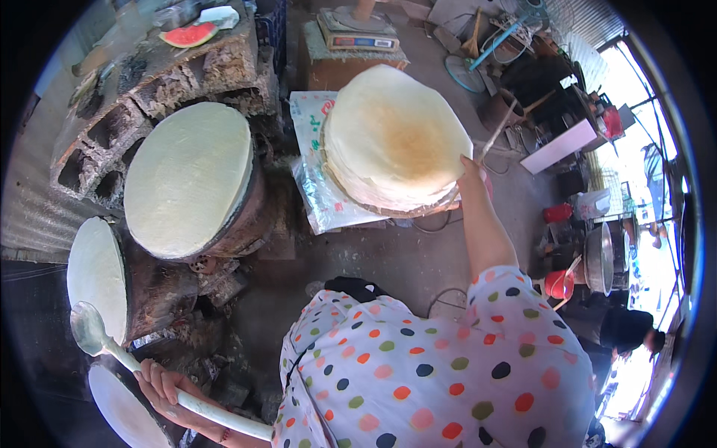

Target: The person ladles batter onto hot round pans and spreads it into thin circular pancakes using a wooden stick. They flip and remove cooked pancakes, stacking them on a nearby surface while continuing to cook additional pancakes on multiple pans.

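Note:
My left hand [162,389] grips the pale handle of a ladle [89,330], whose bowl is over the near edge of the middle round griddle [95,280]. A larger round griddle [187,179] covered with a thin pale batter sheet stands farther off, and a third griddle [126,409] lies beside my left hand. My right hand [470,171] is at the right edge of a tall stack of thin round flatbreads [392,134], browned in the middle on top. Whether its fingers pinch the top sheet cannot be told. The stack rests on a woven tray [392,211].
Crusted concrete blocks [106,134] stand behind the griddles, with a watermelon slice [189,35] on top. A digital scale [358,33] is beyond the stack. At right are a stick [498,131], a red bucket [558,284], a metal basin [598,259] and another person [622,327].

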Available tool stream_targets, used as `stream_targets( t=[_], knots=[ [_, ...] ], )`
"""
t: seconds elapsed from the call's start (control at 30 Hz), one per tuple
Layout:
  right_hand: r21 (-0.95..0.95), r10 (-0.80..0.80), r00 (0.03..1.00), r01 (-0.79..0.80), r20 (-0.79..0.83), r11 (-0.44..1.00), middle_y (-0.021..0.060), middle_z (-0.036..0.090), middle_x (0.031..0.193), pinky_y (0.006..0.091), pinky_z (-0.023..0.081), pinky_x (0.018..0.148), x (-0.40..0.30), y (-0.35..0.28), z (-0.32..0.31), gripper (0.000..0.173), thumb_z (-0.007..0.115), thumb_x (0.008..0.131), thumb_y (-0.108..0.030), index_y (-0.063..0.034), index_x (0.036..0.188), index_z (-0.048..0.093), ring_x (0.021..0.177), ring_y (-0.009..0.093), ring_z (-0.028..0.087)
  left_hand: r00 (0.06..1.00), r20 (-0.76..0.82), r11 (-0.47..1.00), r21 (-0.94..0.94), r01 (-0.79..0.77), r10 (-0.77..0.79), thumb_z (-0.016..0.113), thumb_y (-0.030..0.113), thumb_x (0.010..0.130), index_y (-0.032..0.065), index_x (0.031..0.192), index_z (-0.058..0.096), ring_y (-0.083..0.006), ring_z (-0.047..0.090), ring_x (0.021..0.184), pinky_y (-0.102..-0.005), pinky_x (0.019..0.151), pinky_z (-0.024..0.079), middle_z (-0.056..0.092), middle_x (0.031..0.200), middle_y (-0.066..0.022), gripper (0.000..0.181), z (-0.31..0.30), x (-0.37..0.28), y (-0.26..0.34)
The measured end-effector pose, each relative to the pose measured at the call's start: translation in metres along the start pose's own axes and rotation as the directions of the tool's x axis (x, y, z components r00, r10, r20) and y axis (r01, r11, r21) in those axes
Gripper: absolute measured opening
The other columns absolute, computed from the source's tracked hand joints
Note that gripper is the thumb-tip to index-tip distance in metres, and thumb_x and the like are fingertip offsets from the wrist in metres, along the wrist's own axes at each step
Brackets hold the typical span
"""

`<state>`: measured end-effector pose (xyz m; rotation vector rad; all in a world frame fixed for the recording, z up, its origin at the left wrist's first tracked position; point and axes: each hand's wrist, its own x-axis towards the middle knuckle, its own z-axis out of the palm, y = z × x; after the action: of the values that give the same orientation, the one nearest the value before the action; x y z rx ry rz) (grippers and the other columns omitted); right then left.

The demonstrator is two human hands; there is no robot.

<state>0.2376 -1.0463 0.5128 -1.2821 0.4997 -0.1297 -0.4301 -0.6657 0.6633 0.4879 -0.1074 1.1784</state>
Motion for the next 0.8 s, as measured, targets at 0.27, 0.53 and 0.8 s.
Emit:
stream_targets(
  t=[0.27, 0.53, 0.8],
  knots=[
    [-0.412, -0.157, 0.985, 0.113, -0.074, 0.904, 0.0166, 0.067, 0.11, 0.0374, 0.052, 0.081, -0.012, 0.01, 0.002, 0.049, 0.073, 0.078, -0.031, 0.0052, 0.11, 0.064, 0.098, 0.023, 0.066, 0.999, -0.008, 0.999, -0.008, 0.04, -0.04, 0.025, 0.015, 0.105, 0.0049, 0.096, 0.035, -0.0107, 0.034, 0.062, -0.0238, 0.053, 0.034, 0.031, 0.082, -0.0038, 0.017, 0.021, 0.004, -0.014],
    [-0.027, -0.022, 0.955, 0.032, 0.296, 0.999, -0.0016, 0.042, 0.059, 0.0224, 0.024, 0.033, -0.076, -0.069, 0.051, 0.019, 0.064, 0.085, -0.025, -0.0098, 0.097, 0.06, 0.041, 0.008, 0.033, 0.972, -0.211, 0.93, -0.367, 0.021, -0.105, 0.039, 0.019, 0.104, 0.0097, 0.083, 0.034, -0.0076, 0.031, 0.051, -0.0229, 0.042, 0.034, 0.032, 0.067, 0.0011, 0.023, 0.031, 0.009, -0.03],
    [-0.12, -0.049, 0.541, 0.272, 0.84, 0.955, -0.005, 0.041, 0.075, 0.0181, 0.027, 0.047, -0.341, -0.05, 0.223, 0.042, 0.047, 0.098, -0.034, -0.0102, 0.131, 0.052, 0.057, 0.004, 0.035, 0.856, -0.482, 0.966, -0.067, -0.248, 0.187, 0.047, 0.016, 0.099, 0.0092, 0.104, 0.04, -0.0032, 0.035, 0.053, -0.0163, 0.036, 0.032, 0.04, 0.078, 0.0012, 0.011, 0.018, -0.035, -0.03]
  ],
)
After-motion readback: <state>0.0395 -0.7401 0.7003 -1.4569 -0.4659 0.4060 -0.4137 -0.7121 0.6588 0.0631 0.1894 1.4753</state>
